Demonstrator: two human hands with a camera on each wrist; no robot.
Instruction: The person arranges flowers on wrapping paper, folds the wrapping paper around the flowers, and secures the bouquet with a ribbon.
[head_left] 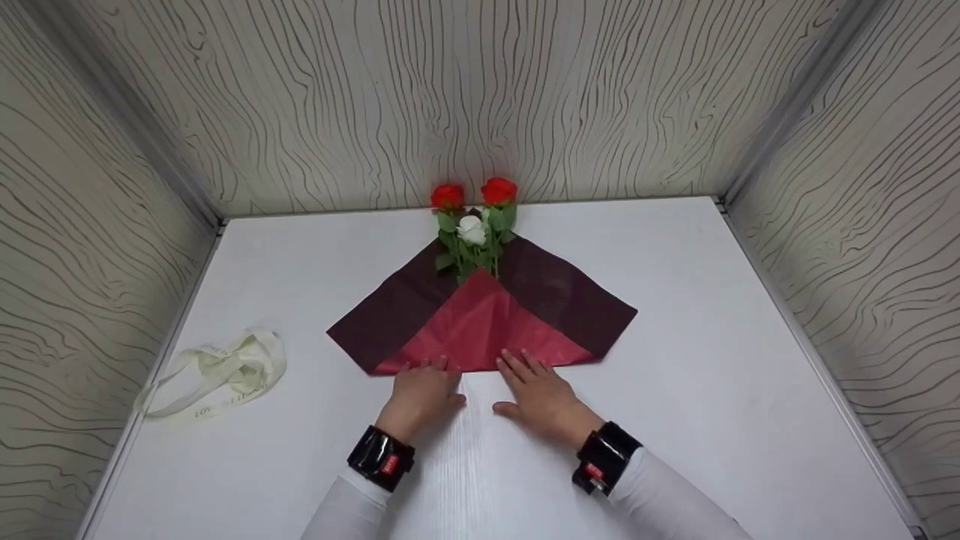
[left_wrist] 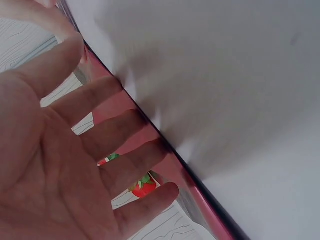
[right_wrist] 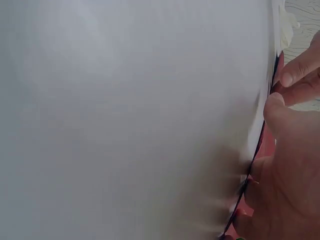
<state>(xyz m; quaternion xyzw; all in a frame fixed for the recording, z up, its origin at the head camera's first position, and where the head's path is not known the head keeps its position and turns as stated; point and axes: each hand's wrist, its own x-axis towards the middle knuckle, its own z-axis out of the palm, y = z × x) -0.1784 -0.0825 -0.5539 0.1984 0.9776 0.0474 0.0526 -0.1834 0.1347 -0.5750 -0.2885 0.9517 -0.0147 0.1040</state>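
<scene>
A sheet of wrapping paper [head_left: 480, 322], dark maroon on one face and red on the other, lies on the table with its near corner folded up into a red triangle. Two red roses [head_left: 499, 193] and a white rose [head_left: 472, 230] stick out at its far end; the fold covers their lower stems. My left hand [head_left: 421, 396] rests its outstretched fingers on the near folded edge, left of the middle. To the right of it, my right hand [head_left: 546, 397] presses the same edge with spread fingers. In the left wrist view the fingertips [left_wrist: 162, 145] touch the crease.
A loose tangle of cream ribbon [head_left: 229, 371] with printed lettering lies at the left of the white table [head_left: 712, 420]. Panels with a wood-grain pattern [head_left: 480, 97] stand behind and at both sides, close to the table's edges.
</scene>
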